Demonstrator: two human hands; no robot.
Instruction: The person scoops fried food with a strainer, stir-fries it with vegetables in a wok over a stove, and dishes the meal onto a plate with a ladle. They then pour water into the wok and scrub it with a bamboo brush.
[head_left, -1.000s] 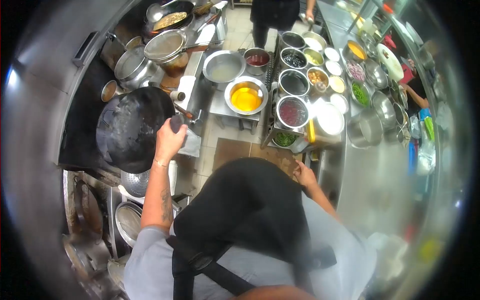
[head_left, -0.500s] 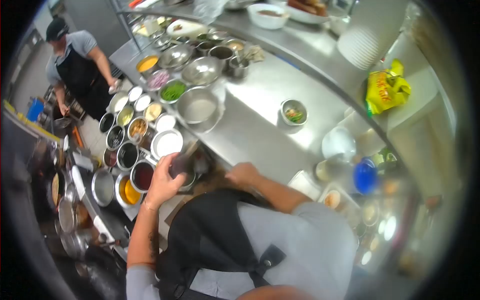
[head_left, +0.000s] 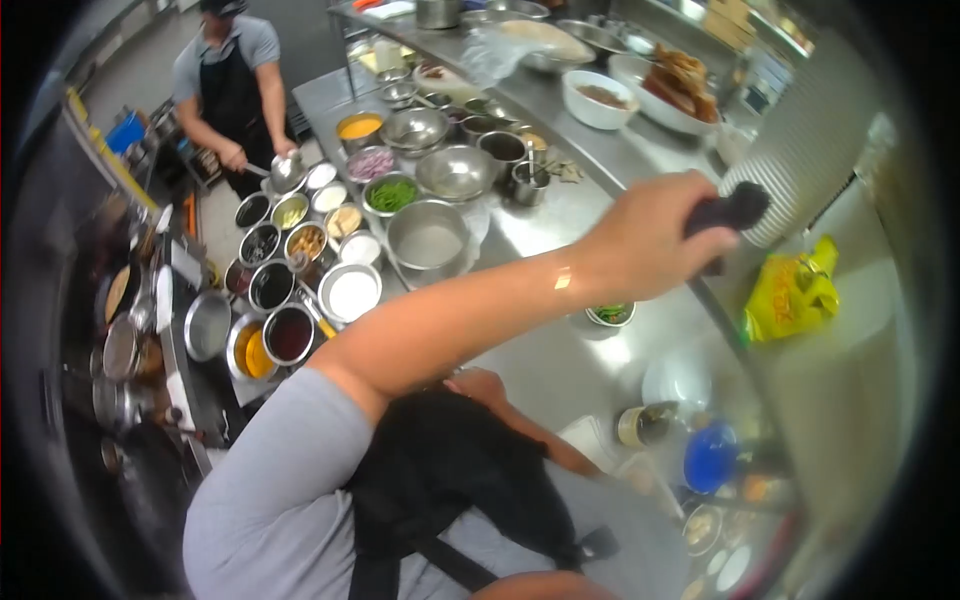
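My left hand (head_left: 650, 235) is stretched far across to the right, its fingers closed around a black object with a rounded end (head_left: 742, 207), whose kind I cannot make out. It is raised above the steel counter (head_left: 560, 365), near a stack of white containers (head_left: 762, 200). Under my left forearm, a small metal bowl with green food (head_left: 611, 315) is partly covered. My right hand (head_left: 480, 386) is low, close to my black apron (head_left: 450, 450) at the counter edge. Its fingers are mostly hidden by the apron and my left arm.
Left of my arm stand several metal pots, including one with white contents (head_left: 352, 292) and one with dark red liquid (head_left: 290, 334). A co-worker (head_left: 232, 95) holds a metal pan (head_left: 287, 172). A yellow bag (head_left: 795, 290) and a blue round item (head_left: 711, 457) are at right.
My left hand has swung from beside the pots up and across to the right, with a dark object in it. The co-worker's hands have come together at a pan. The view has shifted.
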